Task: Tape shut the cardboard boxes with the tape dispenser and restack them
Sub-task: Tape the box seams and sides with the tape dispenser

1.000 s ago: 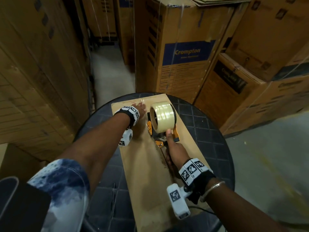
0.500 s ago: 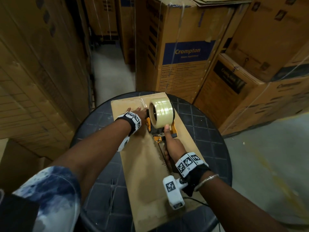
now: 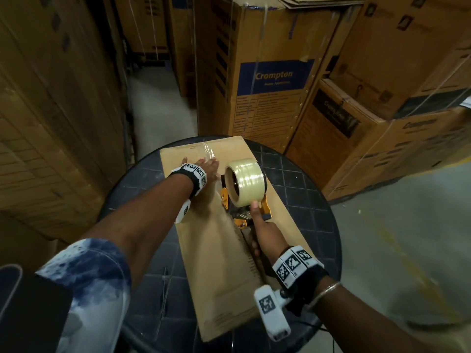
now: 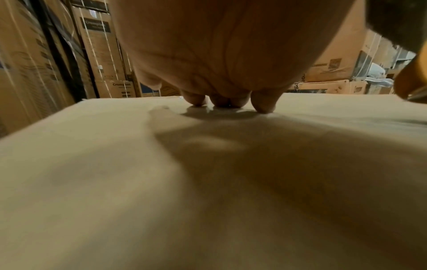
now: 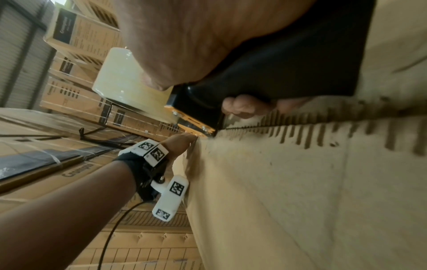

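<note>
A long flat cardboard box (image 3: pixel 216 250) lies on a round black stool (image 3: pixel 316 225). My right hand (image 3: pixel 265 238) grips the black handle of the orange tape dispenser (image 3: pixel 244 200), thumb against the clear tape roll (image 3: pixel 246 183); the right wrist view shows the fingers curled under the handle (image 5: pixel 277 73) and the roll (image 5: pixel 124 78). The dispenser sits on the box's middle seam. My left hand (image 3: pixel 206 166) lies on the box top just left of the dispenser, fingertips (image 4: pixel 263 104) pressing the cardboard (image 4: pixel 208 182) near a laid strip of clear tape (image 3: pixel 209 151).
Tall stacked Crompton cartons (image 3: pixel 267 80) stand close behind the stool, more cartons (image 3: pixel 382 128) at the right and a wall of cartons (image 3: pixel 51 110) at the left. A narrow aisle of grey floor (image 3: pixel 158 105) runs back; open floor (image 3: pixel 407 238) lies right.
The dispenser and my right hand have slid back along the seam toward me. My left hand has stayed by the far end of the box.
</note>
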`<state>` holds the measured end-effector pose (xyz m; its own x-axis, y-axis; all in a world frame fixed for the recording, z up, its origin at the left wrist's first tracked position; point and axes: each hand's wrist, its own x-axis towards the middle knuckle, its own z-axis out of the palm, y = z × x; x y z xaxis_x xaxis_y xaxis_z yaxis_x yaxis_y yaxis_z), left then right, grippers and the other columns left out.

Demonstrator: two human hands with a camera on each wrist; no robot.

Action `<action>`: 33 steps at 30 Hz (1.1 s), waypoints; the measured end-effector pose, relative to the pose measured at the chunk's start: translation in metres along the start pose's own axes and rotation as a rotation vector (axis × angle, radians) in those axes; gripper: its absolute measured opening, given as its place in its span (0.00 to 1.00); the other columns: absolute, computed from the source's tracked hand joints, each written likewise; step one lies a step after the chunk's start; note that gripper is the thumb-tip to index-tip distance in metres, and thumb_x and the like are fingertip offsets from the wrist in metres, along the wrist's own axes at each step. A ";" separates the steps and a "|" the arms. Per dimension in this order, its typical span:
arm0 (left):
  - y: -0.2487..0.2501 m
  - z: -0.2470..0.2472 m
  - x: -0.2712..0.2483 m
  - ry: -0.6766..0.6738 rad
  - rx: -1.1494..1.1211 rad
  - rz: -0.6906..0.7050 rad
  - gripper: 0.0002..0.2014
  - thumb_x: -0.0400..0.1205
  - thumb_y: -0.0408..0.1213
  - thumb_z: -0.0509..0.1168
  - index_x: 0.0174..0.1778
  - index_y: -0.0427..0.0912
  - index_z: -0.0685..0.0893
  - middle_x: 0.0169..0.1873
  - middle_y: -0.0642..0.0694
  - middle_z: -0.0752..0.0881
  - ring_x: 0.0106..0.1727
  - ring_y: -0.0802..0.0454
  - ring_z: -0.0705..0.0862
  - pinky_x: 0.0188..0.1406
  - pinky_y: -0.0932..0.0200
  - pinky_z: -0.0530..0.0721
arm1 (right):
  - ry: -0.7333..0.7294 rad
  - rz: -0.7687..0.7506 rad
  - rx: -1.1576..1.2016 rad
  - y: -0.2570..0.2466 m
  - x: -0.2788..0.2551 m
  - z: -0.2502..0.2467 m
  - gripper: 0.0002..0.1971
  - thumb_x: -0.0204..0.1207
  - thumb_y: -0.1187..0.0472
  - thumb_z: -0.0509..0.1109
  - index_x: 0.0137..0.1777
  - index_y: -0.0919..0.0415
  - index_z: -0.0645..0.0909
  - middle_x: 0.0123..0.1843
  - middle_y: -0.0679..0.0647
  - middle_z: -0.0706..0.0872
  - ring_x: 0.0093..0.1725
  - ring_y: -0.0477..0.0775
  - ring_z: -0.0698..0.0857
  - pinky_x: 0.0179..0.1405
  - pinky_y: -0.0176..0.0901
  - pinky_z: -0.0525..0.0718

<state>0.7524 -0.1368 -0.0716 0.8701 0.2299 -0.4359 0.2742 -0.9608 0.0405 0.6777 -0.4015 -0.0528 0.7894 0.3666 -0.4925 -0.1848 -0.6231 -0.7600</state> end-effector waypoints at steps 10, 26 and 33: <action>0.022 0.032 -0.022 0.052 0.011 0.100 0.38 0.84 0.51 0.59 0.87 0.58 0.44 0.87 0.55 0.46 0.87 0.44 0.46 0.79 0.24 0.46 | -0.003 0.013 0.039 -0.003 -0.001 0.000 0.48 0.61 0.09 0.41 0.26 0.56 0.74 0.24 0.52 0.77 0.28 0.55 0.79 0.46 0.52 0.82; 0.010 0.019 -0.001 0.040 0.140 0.050 0.40 0.86 0.48 0.61 0.85 0.63 0.39 0.86 0.61 0.43 0.87 0.51 0.45 0.78 0.21 0.50 | 0.015 0.000 0.060 -0.017 0.031 -0.006 0.49 0.60 0.07 0.43 0.28 0.57 0.74 0.24 0.52 0.77 0.28 0.56 0.79 0.44 0.53 0.81; 0.008 0.016 0.013 -0.014 0.214 0.039 0.38 0.86 0.53 0.59 0.85 0.62 0.41 0.86 0.60 0.43 0.87 0.49 0.46 0.76 0.20 0.55 | 0.004 -0.013 0.020 -0.021 0.043 -0.006 0.55 0.40 0.02 0.39 0.29 0.56 0.75 0.26 0.53 0.78 0.32 0.58 0.80 0.49 0.57 0.83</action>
<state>0.7591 -0.1437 -0.0918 0.8721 0.1911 -0.4504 0.1457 -0.9803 -0.1337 0.7193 -0.3770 -0.0550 0.7942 0.3713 -0.4810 -0.1864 -0.6045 -0.7744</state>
